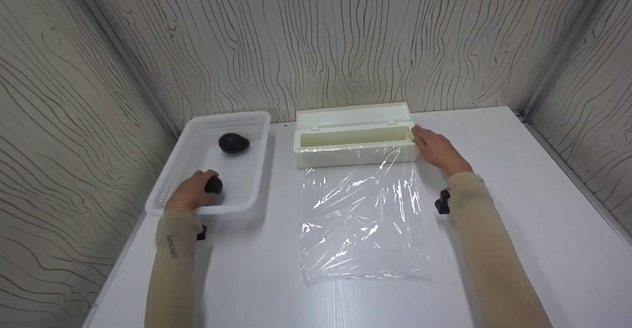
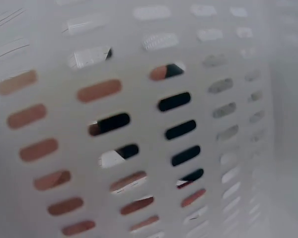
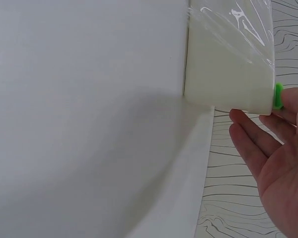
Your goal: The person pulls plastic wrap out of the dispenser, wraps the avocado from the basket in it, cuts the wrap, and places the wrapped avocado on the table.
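My left hand (image 1: 190, 193) reaches into a white plastic basket (image 1: 263, 160) and grips a dark avocado (image 1: 214, 185). Farther back in the basket lies a second avocado (image 1: 233, 143). Through the basket's slots, the left wrist view catches parts of the hand and the dark fruit (image 2: 181, 130). At the right end of a cream cling film box (image 1: 355, 156), my right hand (image 1: 439, 151) holds the corner, with a finger against a small green piece (image 3: 278, 96). The box lid (image 1: 353, 115) stands raised. Clear film (image 1: 363, 224) stretches from the box over its front wall onto the table.
The white table (image 1: 523, 209) carries the basket on the left and the box at the back middle. Wood-grain patterned panels (image 1: 345, 36) rise behind and at both sides. The film's near edge lies flat towards me.
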A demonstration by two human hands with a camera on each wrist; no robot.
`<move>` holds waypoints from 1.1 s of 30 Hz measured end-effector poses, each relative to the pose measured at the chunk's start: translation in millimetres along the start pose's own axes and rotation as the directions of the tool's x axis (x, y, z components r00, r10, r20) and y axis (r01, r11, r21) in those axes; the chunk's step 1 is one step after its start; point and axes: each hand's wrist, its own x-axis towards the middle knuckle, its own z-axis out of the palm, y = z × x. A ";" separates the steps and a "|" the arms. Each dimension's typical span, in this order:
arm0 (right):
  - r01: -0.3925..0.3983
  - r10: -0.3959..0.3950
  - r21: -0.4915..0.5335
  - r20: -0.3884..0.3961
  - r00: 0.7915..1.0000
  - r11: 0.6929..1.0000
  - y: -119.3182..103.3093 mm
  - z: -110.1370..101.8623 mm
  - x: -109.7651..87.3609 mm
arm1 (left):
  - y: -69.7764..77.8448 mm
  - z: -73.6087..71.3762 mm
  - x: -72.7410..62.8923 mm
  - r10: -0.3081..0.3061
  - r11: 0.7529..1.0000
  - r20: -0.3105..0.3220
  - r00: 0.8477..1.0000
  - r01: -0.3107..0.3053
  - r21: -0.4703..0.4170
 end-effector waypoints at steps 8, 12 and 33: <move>-0.004 0.004 0.010 0.002 1.000 1.000 -0.6 -0.5 -0.3 | 17.5 -2.3 2.6 0.156 0.987 -0.261 0.953 -0.141 0.074; 0.006 -0.006 0.011 0.004 1.000 1.000 -1.3 -1.8 -0.8 | 41.1 -5.2 1.6 0.251 0.968 -0.406 0.879 -0.228 0.105; -0.006 0.006 -0.001 0.005 1.000 1.000 2.6 -0.5 1.3 | 191.3 39.4 -21.6 0.620 0.784 -0.438 0.652 -0.540 0.306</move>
